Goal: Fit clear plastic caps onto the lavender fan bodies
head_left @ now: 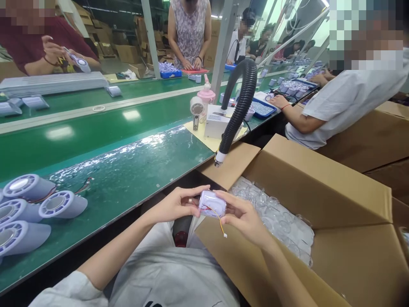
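Note:
Between my two hands, above my lap, is a small lavender fan housing (212, 204) with thin yellow and red wires hanging from it to a white connector (225, 235). My left hand (180, 204) grips its left end between thumb and fingers. Around the right end close the thumb and fingers of my right hand (244, 213). Just beyond the housing hangs the white tip of a black flexible hose (234, 115). What lies inside the housing is hidden.
At the left of the green bench (128, 170) stand several lavender fan housings (62, 204). To my right, an open cardboard box (335, 183) holds clear plastic pieces (281, 217). A white box (219, 121) and a handheld fan (196, 108) stand ahead. Co-workers sit around the line.

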The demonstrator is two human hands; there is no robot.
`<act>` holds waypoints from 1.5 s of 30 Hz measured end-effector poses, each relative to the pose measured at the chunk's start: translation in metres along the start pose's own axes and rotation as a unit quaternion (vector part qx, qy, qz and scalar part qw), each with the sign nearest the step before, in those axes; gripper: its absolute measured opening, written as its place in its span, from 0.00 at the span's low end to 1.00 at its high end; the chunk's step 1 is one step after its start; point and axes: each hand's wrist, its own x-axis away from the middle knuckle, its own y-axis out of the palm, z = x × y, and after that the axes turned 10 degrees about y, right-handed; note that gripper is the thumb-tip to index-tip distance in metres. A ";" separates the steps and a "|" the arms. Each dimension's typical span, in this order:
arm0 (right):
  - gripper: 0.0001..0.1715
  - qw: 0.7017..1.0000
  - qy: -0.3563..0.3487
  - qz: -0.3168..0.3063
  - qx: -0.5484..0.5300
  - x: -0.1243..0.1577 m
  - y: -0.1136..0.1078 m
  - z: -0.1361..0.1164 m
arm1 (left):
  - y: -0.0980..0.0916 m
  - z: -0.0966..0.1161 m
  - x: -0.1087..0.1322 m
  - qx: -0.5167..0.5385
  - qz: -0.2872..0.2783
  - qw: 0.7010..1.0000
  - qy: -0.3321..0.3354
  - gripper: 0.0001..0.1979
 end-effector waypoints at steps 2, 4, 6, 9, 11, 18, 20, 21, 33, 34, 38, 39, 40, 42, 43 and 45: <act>0.28 1.000 -0.013 -0.005 0.022 0.004 0.003 -0.004 | 0.003 0.000 0.006 -0.002 0.003 1.000 -0.004 0.35; 0.29 0.998 -0.035 -0.003 0.056 0.008 0.005 -0.008 | 0.005 -0.001 0.012 0.000 0.003 1.000 -0.004 0.34; 0.31 0.994 -0.063 0.004 0.092 0.011 0.008 -0.013 | 0.008 -0.002 0.018 0.020 0.004 1.000 0.008 0.34; 0.37 0.994 -0.060 0.011 0.095 0.015 0.012 -0.019 | 0.012 -0.004 0.027 0.043 0.021 0.997 0.055 0.40; 0.44 0.999 -0.006 0.007 0.046 0.019 0.016 -0.023 | 0.015 -0.005 0.032 0.020 0.032 0.994 0.103 0.43; 0.38 0.995 0.079 -0.017 -0.060 0.036 0.023 -0.031 | 0.023 0.006 0.044 -0.052 0.008 0.987 0.152 0.41; 0.37 0.996 0.071 -0.006 -0.046 0.040 0.025 -0.032 | 0.023 0.011 0.047 -0.024 -0.001 0.991 0.130 0.43; 0.38 0.997 0.065 -0.002 -0.034 0.042 0.027 -0.032 | 0.023 0.012 0.049 -0.004 -0.001 0.992 0.122 0.43; 0.43 0.995 0.060 -0.047 -0.061 0.049 0.043 -0.035 | 0.040 0.017 0.082 -0.074 0.039 0.986 0.146 0.36; 0.40 0.994 0.072 -0.057 -0.060 0.050 0.044 -0.036 | 0.042 0.016 0.086 -0.091 0.046 0.981 0.167 0.37; 0.34 0.996 0.039 -0.074 -0.037 0.054 0.053 -0.039 | 0.045 0.014 0.103 -0.105 0.081 0.976 0.172 0.43; 0.35 0.997 0.015 -0.065 -0.024 0.056 0.055 -0.039 | 0.046 0.015 0.107 -0.092 0.087 0.980 0.150 0.45; 0.36 0.998 -0.010 -0.057 -0.009 0.057 0.057 -0.040 | 0.048 0.016 0.110 -0.076 0.087 0.986 0.124 0.45; 0.36 0.997 -0.057 -0.048 0.025 0.059 0.060 -0.039 | 0.051 0.020 0.115 -0.039 0.077 0.993 0.078 0.42; 0.36 0.995 -0.079 -0.048 0.042 0.059 0.060 -0.039 | 0.052 0.022 0.117 -0.023 0.072 0.995 0.064 0.39; 0.35 0.990 -0.121 -0.046 0.064 0.059 0.061 -0.037 | 0.055 0.027 0.119 -0.008 0.070 0.996 0.059 0.35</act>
